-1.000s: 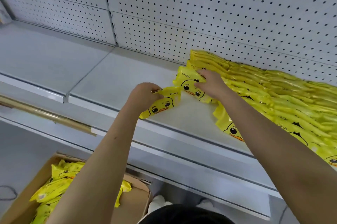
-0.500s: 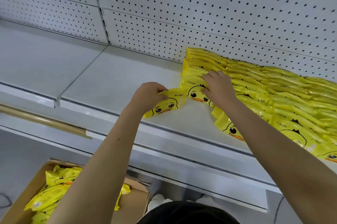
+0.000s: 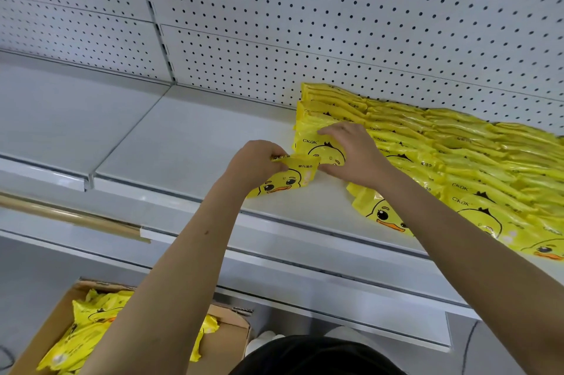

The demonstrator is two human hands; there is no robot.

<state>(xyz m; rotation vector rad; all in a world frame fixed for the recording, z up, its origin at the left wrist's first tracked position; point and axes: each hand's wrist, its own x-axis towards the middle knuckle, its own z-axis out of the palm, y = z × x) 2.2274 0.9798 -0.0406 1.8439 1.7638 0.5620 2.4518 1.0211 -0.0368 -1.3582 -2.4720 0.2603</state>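
A white shelving bay is being viewed from above. Nearest, on the floor, a cardboard box (image 3: 235,333) is being used to hold loose yellow packs (image 3: 91,322). Above it, the shelf (image 3: 189,142) is being filled from its right side.

The left hand (image 3: 253,161) is pinching 1 duck pack (image 3: 287,180) by its top edge, fingers curled. The right hand (image 3: 357,154) is gripping the end pack (image 3: 312,145) of the row (image 3: 457,161), fingers over its top and thumb below.

Against 1 second ago, the gap between these 2 packs is being closed, and they are now touching. It is judged that the held pack is being slotted in as the new left end.

Farthest back, the row is being backed by a perforated panel (image 3: 335,23).
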